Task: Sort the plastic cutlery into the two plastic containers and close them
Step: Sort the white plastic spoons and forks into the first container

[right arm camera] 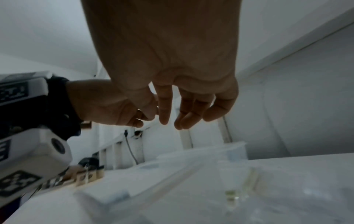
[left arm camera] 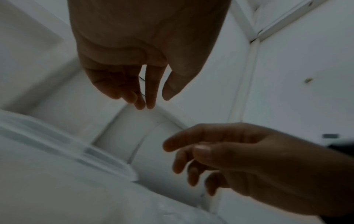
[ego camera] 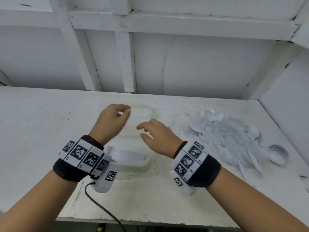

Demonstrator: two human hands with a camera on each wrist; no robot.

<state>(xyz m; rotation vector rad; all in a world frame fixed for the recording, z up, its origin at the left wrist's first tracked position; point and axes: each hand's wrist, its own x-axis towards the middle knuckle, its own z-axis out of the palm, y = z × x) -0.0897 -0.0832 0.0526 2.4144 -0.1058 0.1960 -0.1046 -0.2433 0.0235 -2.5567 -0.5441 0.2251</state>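
**Ana:** Head view first. What are the hands doing?

**Ben:** Both are hovering above the clear containers (ego camera: 133, 124) in the middle of the white desk (ego camera: 41, 118). The left hand (ego camera: 112, 119) is hanging over the far left part of them, fingers loosely curled, holding nothing. The right hand (ego camera: 158, 136) is sitting just to the right and nearer, its fingers (ego camera: 142, 127) spreading out relaxed and pointing left, also holding nothing.

**Ana:** Are the containers lying open or closed?

**Ben:** Blur is making that hard to tell. A clear box with a pale rim (ego camera: 143, 162) is showing near the left wrist, and more clear plastic is stretching away from it toward the wall. I cannot say how the lids are sitting.

**Ana:** And the cutlery?

**Ben:** The plastic cutlery (ego camera: 234, 139) is lying in a loose heap on the desk to the right of the containers, near the right hand but apart from it. Spoon bowls are showing at the far end and the right end of the heap; the rest is too blurred to sort by kind.

**Ana:** Are the wrist views adding anything?

**Ben:** The left wrist view is showing the left hand (left arm camera: 145, 53) with fingers hanging down, slack, and the right hand (left arm camera: 249, 159) coming in from the right with fingers parted. The right wrist view is showing the right hand (right arm camera: 172, 60) hanging relaxed above a clear container rim (right arm camera: 201, 151), nothing between its fingers.
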